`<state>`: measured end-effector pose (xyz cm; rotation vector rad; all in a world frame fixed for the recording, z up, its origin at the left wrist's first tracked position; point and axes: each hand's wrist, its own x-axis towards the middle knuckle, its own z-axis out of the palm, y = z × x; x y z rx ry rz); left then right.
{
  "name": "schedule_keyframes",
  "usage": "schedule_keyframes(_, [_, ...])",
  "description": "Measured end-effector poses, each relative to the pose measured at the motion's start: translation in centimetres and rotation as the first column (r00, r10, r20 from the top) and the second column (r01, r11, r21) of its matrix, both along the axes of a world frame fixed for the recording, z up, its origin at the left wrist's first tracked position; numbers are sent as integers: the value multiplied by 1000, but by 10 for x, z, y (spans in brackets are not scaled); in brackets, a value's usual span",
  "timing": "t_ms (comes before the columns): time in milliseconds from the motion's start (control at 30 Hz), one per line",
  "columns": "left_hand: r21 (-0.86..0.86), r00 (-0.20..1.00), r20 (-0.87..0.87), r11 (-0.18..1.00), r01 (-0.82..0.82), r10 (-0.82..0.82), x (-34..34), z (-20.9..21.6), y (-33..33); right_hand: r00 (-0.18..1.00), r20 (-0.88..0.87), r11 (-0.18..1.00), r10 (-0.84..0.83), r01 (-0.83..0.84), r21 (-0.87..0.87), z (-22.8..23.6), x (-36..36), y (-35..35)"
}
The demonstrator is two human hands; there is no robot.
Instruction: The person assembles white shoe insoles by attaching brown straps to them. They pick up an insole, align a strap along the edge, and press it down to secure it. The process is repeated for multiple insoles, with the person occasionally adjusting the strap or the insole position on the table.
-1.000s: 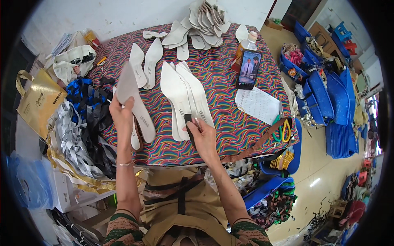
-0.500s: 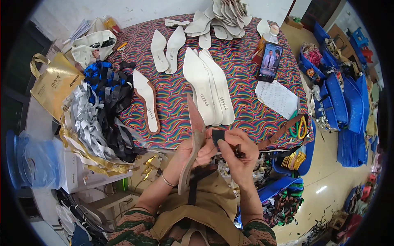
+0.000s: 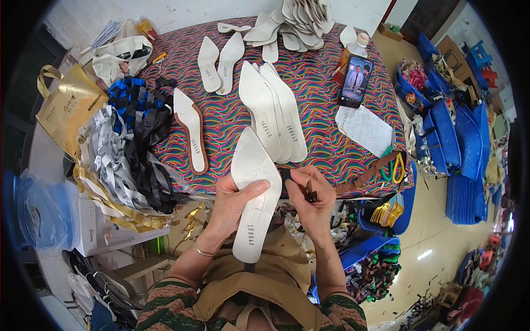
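Left-hand grip: closed on one white insole, thumb flat across its upper face, fingers passing out of sight beneath. Right-hand grip: fingers curled in, with a short black strip pinched between thumb and fingertips; a small dark object, of a kind that cannot be told, shows within the same hand. Strip and insole lie side by side at the insole's 2 o'clock edge; whether they touch cannot be made out. The insole is held at the near edge of the table, before the apron, its pointed toe toward 12 o'clock and its rounded heel, bearing a dark printed mark, toward 6.

Clock directions below are taken from the held insole. At 12 o'clock, just beyond its toe: a fanned stack of similar white insoles. At 10: a single brown-edged insole, toe pointing away. At 11: two white insoles, side by side. Between 12 and 1, at the far side: a large heap of insoles. Between 1 and 2: a phone, upright against a bottle, its screen lit. At 2: a sheet of paper. Between 9 and 10: a tangle of silver, black and blue straps, with a gold bag farther out.
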<state>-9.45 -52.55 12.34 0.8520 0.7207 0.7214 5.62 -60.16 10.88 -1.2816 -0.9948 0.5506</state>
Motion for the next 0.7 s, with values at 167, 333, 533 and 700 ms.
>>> schedule_keyframes(167, [35, 999, -43, 999, 10, -9, 1, -1, 2, 1000, 16, 1000, 10, -10, -1, -3, 0, -1])
schedule_keyframes(333, [53, 994, -112, 998, 20, -14, 2, 2, 5, 997, 71, 999, -20, 18, 30, -5, -1, 1])
schedule_keyframes(533, [65, 992, -117, 997, 44, -36, 3, 4, 7, 899, -423, 957, 113, -213, -196, 19, 19, -1])
schedule_keyframes(700, [25, 997, -81, 1000, -7, 9, 17, 1, 0, 883, -455, 979, 113, -176, -99, 11, 10, 8])
